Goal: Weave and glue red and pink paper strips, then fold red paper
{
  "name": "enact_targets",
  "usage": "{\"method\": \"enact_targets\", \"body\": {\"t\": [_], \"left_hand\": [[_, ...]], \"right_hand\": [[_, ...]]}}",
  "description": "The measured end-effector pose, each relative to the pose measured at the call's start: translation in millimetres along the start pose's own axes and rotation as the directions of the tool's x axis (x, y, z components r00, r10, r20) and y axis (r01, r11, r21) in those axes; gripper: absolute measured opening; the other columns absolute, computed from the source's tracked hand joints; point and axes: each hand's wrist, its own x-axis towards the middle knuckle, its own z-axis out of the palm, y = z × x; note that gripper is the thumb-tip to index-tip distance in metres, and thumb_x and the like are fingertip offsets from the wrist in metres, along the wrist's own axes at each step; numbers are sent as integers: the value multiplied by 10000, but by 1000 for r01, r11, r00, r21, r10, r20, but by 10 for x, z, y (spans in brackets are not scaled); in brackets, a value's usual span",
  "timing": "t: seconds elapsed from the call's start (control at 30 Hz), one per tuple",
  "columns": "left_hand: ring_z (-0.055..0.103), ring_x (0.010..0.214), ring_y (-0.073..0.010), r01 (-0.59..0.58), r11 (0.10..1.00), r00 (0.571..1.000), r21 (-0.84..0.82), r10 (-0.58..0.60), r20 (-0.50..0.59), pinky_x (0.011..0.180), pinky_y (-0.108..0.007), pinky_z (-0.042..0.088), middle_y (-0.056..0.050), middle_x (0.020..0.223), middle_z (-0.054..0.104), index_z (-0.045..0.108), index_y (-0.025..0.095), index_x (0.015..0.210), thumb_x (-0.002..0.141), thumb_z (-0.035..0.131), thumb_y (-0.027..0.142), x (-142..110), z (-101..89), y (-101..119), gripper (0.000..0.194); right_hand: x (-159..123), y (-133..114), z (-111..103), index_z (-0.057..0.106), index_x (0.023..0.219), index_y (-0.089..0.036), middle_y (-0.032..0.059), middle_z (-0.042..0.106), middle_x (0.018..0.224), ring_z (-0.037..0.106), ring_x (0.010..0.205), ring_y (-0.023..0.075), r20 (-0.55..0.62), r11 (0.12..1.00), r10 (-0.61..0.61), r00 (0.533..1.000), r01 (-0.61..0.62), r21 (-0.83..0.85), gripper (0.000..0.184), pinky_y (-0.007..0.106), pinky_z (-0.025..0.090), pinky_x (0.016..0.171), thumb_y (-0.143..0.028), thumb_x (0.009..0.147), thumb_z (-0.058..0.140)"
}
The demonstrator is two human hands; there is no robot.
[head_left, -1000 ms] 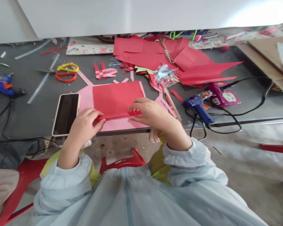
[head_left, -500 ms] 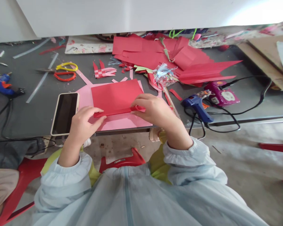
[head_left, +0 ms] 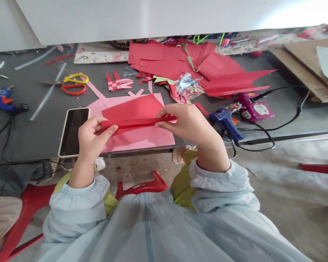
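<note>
A sheet of red paper, with folds along its near edge, is held between my two hands. My left hand pinches the left end of the folded edge between thumb and fingers. At the other end, my right hand grips the same fold, its fingertips partly hidden by the paper. Beneath lies pink paper on the table, close to the front edge. A phone with a dark screen rests just left of my left hand.
Scissors with yellow and red handles lie at the left. A woven paper piece sits behind the sheet. Red paper is heaped at the back. A blue glue gun and purple box with black cables are at the right.
The near edge of the red paper has been raised and tilted, so its folded strip now shows. Both hands have come up slightly with it, the right one shifting a little rightward.
</note>
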Motion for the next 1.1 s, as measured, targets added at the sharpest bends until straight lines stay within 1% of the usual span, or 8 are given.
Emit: {"method": "enact_targets", "body": {"t": [0.17, 0.33, 0.47, 0.6, 0.73, 0.83, 1.0, 1.1], "left_hand": [[581, 600, -107, -27, 998, 998, -62, 23, -65, 558, -226, 488, 39, 661, 593, 575, 202, 764, 650, 803, 531, 61, 16, -58, 416], [574, 594, -83, -152, 961, 983, -230, 123, -136, 565, -210, 490, 44, 663, 587, 639, 190, 750, 623, 854, 587, 95, 30, -77, 470], [595, 563, -95, -134, 879, 986, -458, 74, -147, 593, -261, 550, 28, 658, 645, 714, 210, 734, 537, 911, 575, 87, 9, -21, 460], [578, 499, -102, -107, 831, 991, -546, 44, -127, 642, -329, 602, 24, 599, 661, 756, 242, 708, 498, 937, 541, 34, -47, 49, 407], [577, 475, -111, -68, 828, 996, -556, 24, -86, 615, -324, 604, 30, 556, 642, 749, 246, 683, 480, 926, 585, -21, -117, 103, 433], [607, 495, -132, 1, 826, 1000, -564, 7, 11, 558, -301, 576, 22, 570, 652, 740, 239, 708, 494, 900, 635, -53, -163, 157, 477], [604, 465, -137, -4, 794, 987, -608, 101, 125, 435, -255, 477, 5, 574, 662, 755, 229, 753, 569, 852, 669, -85, -217, 202, 486], [596, 446, -136, 56, 769, 966, -637, 119, 228, 422, -256, 477, 3, 583, 681, 763, 235, 773, 580, 854, 655, -93, -251, 178, 471]], "right_hand": [[-31, 8, -117, 728, 879, -171, 38, 715, 802, 607, 706, 159, -58, 997, 68, 996, -65, 50, 150, 297, 441, 677, -308, 843, 677], [-47, -35, -183, 740, 793, -204, 20, 703, 743, 583, 662, 153, -206, 975, 136, 969, -95, 198, 159, 299, 463, 616, -360, 772, 756], [-56, -95, -246, 725, 720, -222, 14, 687, 691, 573, 624, 153, -261, 944, 166, 951, -76, 322, 140, 311, 475, 573, -342, 722, 796], [-97, -172, -312, 719, 716, -212, 15, 684, 711, 589, 643, 155, -256, 911, 170, 952, -54, 408, 178, 312, 496, 572, -352, 685, 824], [-152, -271, -359, 719, 725, -195, 2, 658, 675, 557, 603, 135, -215, 881, 187, 959, -67, 469, 225, 293, 467, 536, -349, 637, 858], [-199, -343, -382, 720, 733, -200, 2, 663, 678, 540, 580, 127, -203, 863, 205, 958, -78, 499, 212, 291, 451, 522, -320, 635, 864], [-298, -450, -427, 736, 743, -214, 8, 686, 699, 584, 599, 133, -179, 852, 206, 962, -87, 517, 208, 287, 494, 529, -338, 648, 873], [-368, -517, -460, 749, 751, -226, -3, 695, 686, 606, 577, 119, -166, 842, 222, 961, -103, 530, 196, 252, 498, 484, -341, 658, 878]]}}
